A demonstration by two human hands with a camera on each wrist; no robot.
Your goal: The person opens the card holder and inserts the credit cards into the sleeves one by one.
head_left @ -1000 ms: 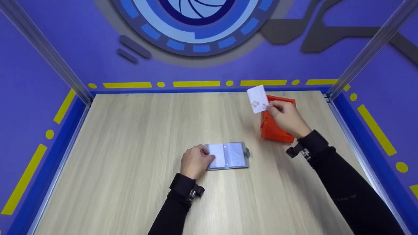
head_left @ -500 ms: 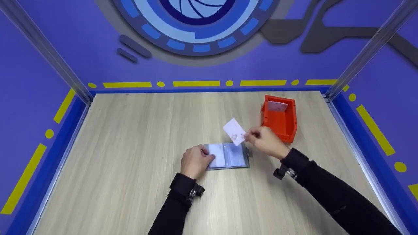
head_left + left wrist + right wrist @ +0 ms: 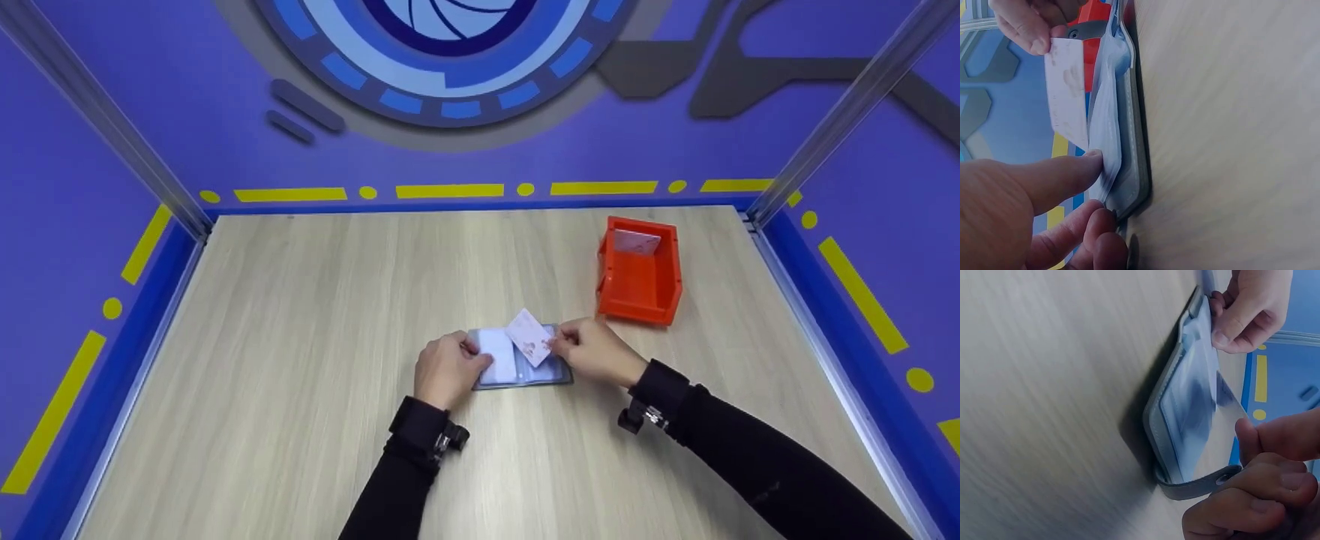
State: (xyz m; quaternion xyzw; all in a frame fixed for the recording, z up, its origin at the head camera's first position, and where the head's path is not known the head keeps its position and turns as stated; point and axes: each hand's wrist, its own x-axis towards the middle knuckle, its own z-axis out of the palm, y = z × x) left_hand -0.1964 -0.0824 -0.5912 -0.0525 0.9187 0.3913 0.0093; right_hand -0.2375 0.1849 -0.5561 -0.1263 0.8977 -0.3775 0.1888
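Observation:
A grey card holder (image 3: 496, 367) lies open on the wooden table, its clear plastic sleeves spread to both sides. My left hand (image 3: 448, 371) grips its left edge, thumb on the sleeves and fingers at the cover, as the left wrist view shows. Between thumb and fingertips, my right hand (image 3: 602, 352) pinches a white card with a faint pink print (image 3: 529, 337) by one corner. The card is tilted over the right-hand sleeves. In the right wrist view, the holder's snap strap (image 3: 1202, 485) sticks up beside the right fingers.
A red plastic bin (image 3: 637, 311) stands behind the right hand, with printed card stock (image 3: 637, 241) leaning against its back wall. Blue and purple panels (image 3: 480, 169) close off the table's back and sides.
My right hand has carried the card from above the red bin, leftward and nearer, to over the open card holder. The left hand has kept its grip in place.

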